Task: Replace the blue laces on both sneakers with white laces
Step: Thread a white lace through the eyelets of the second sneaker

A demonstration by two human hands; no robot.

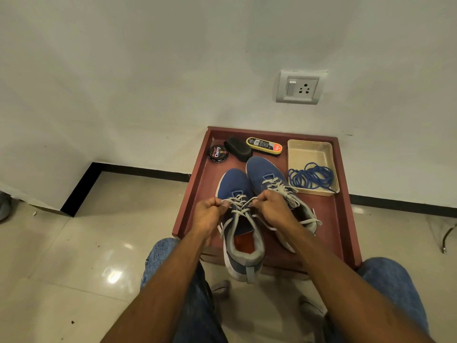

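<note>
Blue laces (pixel 312 176) coiled in the beige tray (pixel 304 149).

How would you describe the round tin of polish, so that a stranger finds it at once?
Look at the red-brown tray against the white wall, then at its far left corner. The round tin lies there, flat, just left of the black sponge. Unlike the long yellow box further right, it is a black disc with "Cherry" in white letters on its lid.
</note>
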